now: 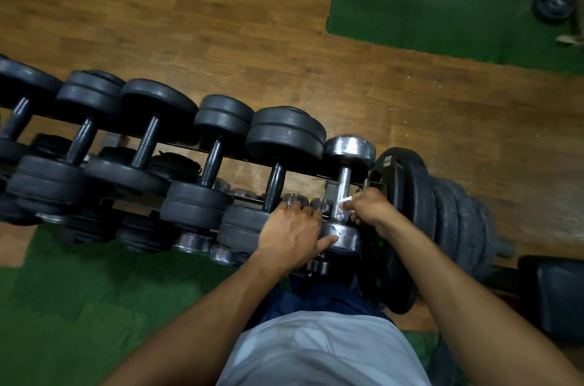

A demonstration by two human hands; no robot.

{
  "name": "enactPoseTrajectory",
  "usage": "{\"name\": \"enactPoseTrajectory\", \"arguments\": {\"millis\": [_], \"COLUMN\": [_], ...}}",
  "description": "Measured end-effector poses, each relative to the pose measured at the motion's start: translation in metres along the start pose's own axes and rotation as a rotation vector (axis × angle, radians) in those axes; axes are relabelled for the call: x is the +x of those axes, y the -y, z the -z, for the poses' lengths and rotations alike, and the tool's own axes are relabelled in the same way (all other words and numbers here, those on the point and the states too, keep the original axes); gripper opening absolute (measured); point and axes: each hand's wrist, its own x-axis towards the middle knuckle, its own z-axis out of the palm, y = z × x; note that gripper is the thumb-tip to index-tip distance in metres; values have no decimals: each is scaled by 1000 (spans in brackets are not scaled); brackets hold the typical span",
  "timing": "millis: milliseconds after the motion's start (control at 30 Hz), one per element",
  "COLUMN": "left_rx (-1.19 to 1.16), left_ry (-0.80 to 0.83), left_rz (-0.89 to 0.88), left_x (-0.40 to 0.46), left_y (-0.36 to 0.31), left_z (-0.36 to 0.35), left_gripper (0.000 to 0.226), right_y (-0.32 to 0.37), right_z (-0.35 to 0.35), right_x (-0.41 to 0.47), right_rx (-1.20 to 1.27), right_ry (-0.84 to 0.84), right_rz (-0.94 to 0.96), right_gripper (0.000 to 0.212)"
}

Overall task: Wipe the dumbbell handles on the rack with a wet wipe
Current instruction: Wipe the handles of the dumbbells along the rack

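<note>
A chrome dumbbell lies at the right end of the rack's top row. My right hand is closed on a white wet wipe, which it presses against the lower part of the chrome handle. My left hand rests flat on the near chrome head, thumb across it, fingers spread onto the neighbouring black dumbbell. Several more black dumbbells line the top row to the left.
Small chrome dumbbells sit on a lower shelf. A stack of black weight plates leans right of the rack. Two more plates lie on the far green mat; green mat is also underfoot. A dark padded bench end is at right.
</note>
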Motion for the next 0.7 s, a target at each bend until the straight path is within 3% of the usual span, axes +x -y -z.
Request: {"name": "enactPoseTrajectory", "arguments": {"millis": [67,133,333,500,700], "left_rx": [-2,-3,-12,-2,-7], "left_ry": [-5,-11,-8,-18,-14], "left_rz": [3,7,11,9,12], "left_x": [0,0,1,0,-1], "left_y": [0,-1,-1,0,0], "left_z": [-1,-1,-3,-2,-1], "left_gripper": [71,71,71,70,71], "right_y": [2,0,-9,-9,7], "right_z": [0,0,8,4,19], "right_x": [1,3,-6,-6,-8], "right_rx": [240,273,-93,-304,-273], "right_ry": [19,39,154,27,-113], "right_rz": [-40,-53,1,99,209], "right_gripper": [8,1,14,41,7]}}
